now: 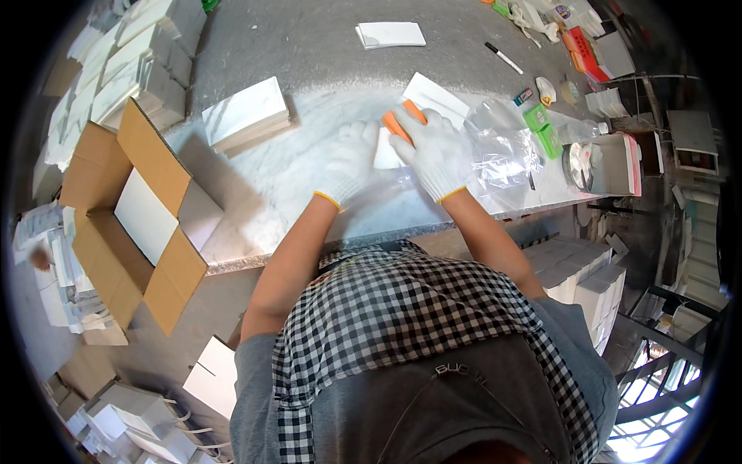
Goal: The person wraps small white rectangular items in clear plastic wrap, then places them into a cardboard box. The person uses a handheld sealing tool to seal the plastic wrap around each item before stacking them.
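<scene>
Both my hands wear white knit gloves with yellow cuffs. My right hand (435, 155) is closed around an orange block (398, 125), whose exact kind I cannot make out. Under it lies a white tile (387, 152), partly covered by the hand. My left hand (349, 161) rests beside that tile's left edge, its fingers stretched forward and a little blurred. Just beyond the right hand is another white tile (437, 96) with faint veining. To the left on the marble slab (309, 116) sits a neat stack of white veined tiles (247, 114).
An open cardboard box (158, 162) with a white panel inside stands at the left. Clear plastic bags (502, 147) and green packets (542, 130) lie right of my hands. Farther off are a black-and-white marker (504, 58), a small tile stack (390, 35) and tall tile piles (147, 62).
</scene>
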The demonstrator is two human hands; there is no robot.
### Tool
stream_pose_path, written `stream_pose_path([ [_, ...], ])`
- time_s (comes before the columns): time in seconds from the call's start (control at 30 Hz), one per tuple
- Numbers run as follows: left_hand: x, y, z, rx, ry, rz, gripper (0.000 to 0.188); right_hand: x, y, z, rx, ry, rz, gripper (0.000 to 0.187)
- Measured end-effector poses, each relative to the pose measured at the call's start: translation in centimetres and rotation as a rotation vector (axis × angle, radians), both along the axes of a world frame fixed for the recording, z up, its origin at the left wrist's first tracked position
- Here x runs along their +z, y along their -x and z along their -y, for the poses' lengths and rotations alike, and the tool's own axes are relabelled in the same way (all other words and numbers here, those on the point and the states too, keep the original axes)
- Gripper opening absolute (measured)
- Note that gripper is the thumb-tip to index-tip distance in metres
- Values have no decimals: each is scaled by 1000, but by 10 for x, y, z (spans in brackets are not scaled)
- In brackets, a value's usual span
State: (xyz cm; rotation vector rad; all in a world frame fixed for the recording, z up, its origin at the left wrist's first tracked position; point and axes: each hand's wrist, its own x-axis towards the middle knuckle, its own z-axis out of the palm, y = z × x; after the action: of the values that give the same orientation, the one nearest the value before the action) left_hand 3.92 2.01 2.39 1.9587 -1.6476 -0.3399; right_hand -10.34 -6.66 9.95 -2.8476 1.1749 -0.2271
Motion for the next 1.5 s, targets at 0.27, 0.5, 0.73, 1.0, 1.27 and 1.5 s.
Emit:
stream_pose_path([
  [0.27,-3,-1,2,-24,-48,-8,92,-3,2,-1,11,-9,13,47],
  [0.5,3,-3,3,-40,-127,34,92,-29,35,-13,66,259,107,46],
  [0.73,2,-2,2,-32,-82,19,92,0,0,-3,-54,-38,-42,46],
  [1.0,-3,-1,4,-32,-160,29,88,-11,41,-30,-38,-65,5,50],
  [1.27,10,-6,5,-59,-224,42,93,-20,43,-28,-7,-6,85,48],
  [1.5,0,-2,2,-45,-104,-20,95,-12,30,-18,-34,-97,49,49],
])
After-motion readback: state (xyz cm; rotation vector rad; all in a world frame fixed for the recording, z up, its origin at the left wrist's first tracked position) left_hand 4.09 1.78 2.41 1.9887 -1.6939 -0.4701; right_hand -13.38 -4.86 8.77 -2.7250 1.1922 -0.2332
